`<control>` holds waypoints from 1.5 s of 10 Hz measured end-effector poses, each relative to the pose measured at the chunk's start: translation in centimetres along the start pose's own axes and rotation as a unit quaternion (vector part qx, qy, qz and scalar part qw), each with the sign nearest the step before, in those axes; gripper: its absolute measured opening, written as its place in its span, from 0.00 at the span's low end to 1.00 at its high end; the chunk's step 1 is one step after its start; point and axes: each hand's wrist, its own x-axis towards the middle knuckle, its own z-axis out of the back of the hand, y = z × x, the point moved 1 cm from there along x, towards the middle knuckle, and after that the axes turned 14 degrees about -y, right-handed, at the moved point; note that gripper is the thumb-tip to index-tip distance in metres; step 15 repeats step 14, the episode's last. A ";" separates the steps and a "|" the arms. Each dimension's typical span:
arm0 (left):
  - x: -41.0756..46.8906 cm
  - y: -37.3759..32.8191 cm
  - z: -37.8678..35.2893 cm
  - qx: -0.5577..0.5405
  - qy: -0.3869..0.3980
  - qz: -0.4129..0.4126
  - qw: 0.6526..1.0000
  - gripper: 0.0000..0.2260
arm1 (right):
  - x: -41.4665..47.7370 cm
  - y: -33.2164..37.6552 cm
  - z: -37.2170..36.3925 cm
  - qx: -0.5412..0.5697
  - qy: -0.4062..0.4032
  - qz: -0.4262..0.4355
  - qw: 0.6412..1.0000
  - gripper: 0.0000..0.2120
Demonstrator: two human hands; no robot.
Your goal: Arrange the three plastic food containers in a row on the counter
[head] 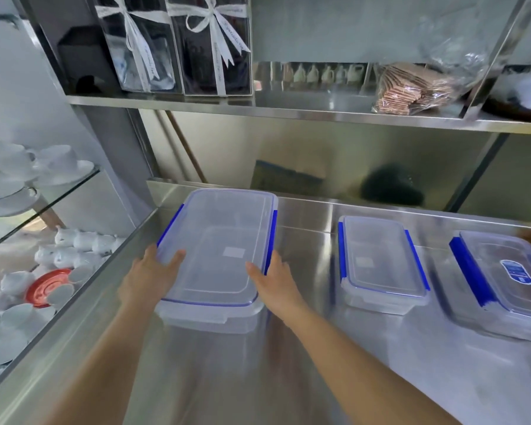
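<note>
Hands flank large container [218,256] | left hand [154,274] | right hand [273,277] | thumbs on lid

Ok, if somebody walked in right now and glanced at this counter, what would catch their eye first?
Probably the large clear container with blue clips, gripped at its sides by the left hand and right hand on the steel counter. Next, two smaller matching containers to its right, the middle container and the labelled container. On the left, white cups crowd a glass shelf.
</note>
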 end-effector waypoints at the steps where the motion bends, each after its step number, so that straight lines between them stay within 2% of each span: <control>1: -0.9 -0.8 -0.3 0.002 -0.007 -0.018 1.000 0.33 | 0.2 -0.6 1.1 0.030 -0.012 -0.025 0.999 0.24; 5: -3.8 -3.9 -1.0 0.030 -0.015 -0.037 0.999 0.33 | 0.1 -1.7 3.9 -0.006 -0.048 -0.020 0.999 0.25; 8: -3.9 -3.9 -1.1 0.047 -0.023 -0.039 0.998 0.32 | 0.5 -1.8 3.7 -0.092 -0.046 0.011 0.995 0.26; 11: -3.8 -3.7 -1.2 0.042 -0.031 -0.037 0.998 0.32 | 0.9 -2.0 3.6 -0.112 -0.032 0.009 0.993 0.31; 13: -4.0 -4.2 -0.4 0.058 0.005 -0.044 0.997 0.32 | 0.4 -1.5 5.1 -0.142 -0.011 0.025 0.989 0.35; 14: -4.9 -6.0 1.0 0.056 -0.042 -0.097 0.993 0.32 | -0.1 0.1 8.0 -0.157 -0.047 0.046 0.985 0.34; 15: -4.9 -6.0 1.0 0.056 -0.042 -0.097 0.993 0.32 | -0.1 0.1 8.0 -0.157 -0.047 0.046 0.985 0.34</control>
